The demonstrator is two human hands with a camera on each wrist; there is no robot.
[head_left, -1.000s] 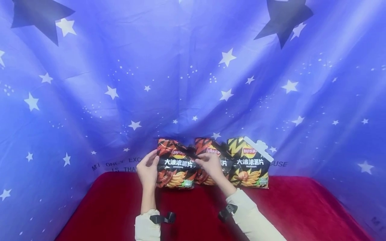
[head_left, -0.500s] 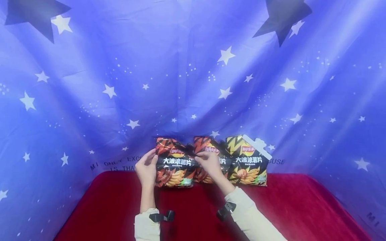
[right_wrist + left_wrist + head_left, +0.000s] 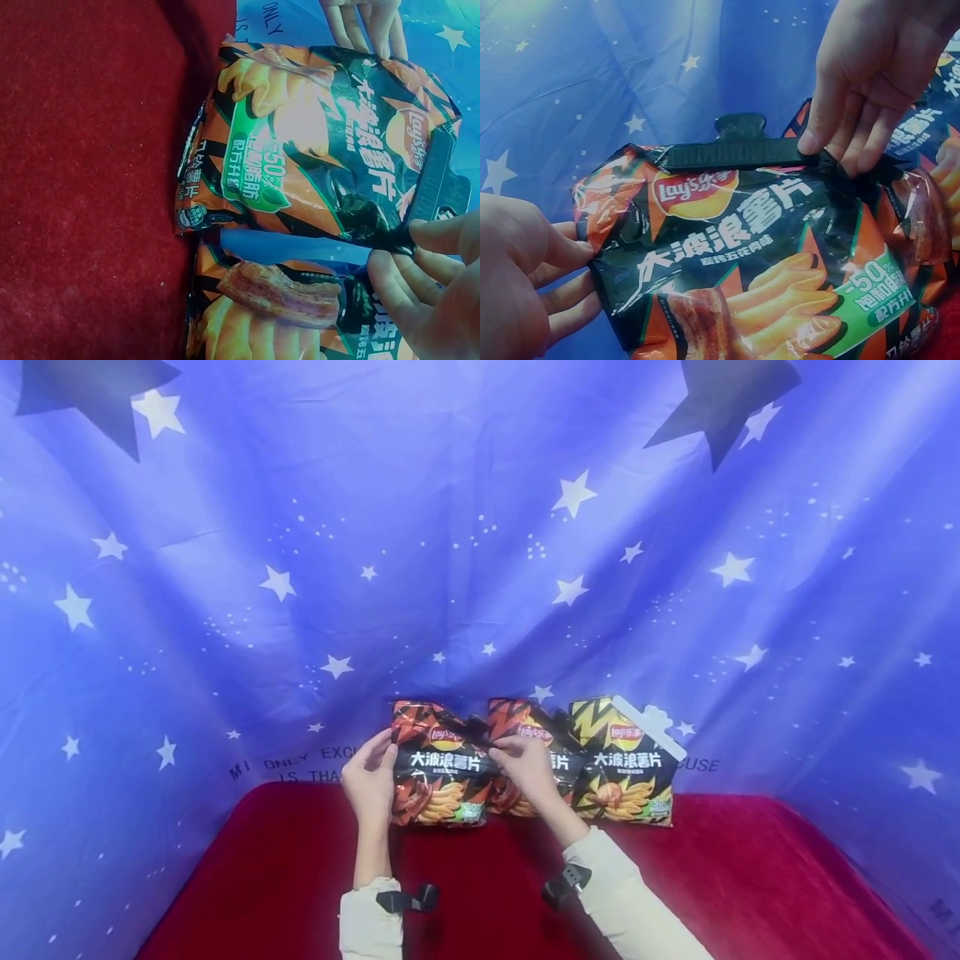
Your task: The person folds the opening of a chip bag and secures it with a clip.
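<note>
Head view: three crisp bags are seen standing in a row at the back of a red tabletop [image 3: 285, 868], against a blue star-printed backdrop [image 3: 300, 568]. The leftmost bag [image 3: 438, 766], orange and black, is held upright between both hands. Its left edge is pinched by the left hand [image 3: 369, 777], thumb in front and fingers behind. The right hand [image 3: 528, 766] is closed in a fingertip grip on the end of a black sealing clip [image 3: 739, 152], which lies across the bag's folded top. In the left wrist view the clip appears already seated along most of the fold, so the sealing of this bag is judged nearly done. The yellow bag [image 3: 622, 764] on the right already carries a white clip [image 3: 651, 729]. No clip can be made out on the middle bag [image 3: 525, 735], so it seems left to seal.
</note>
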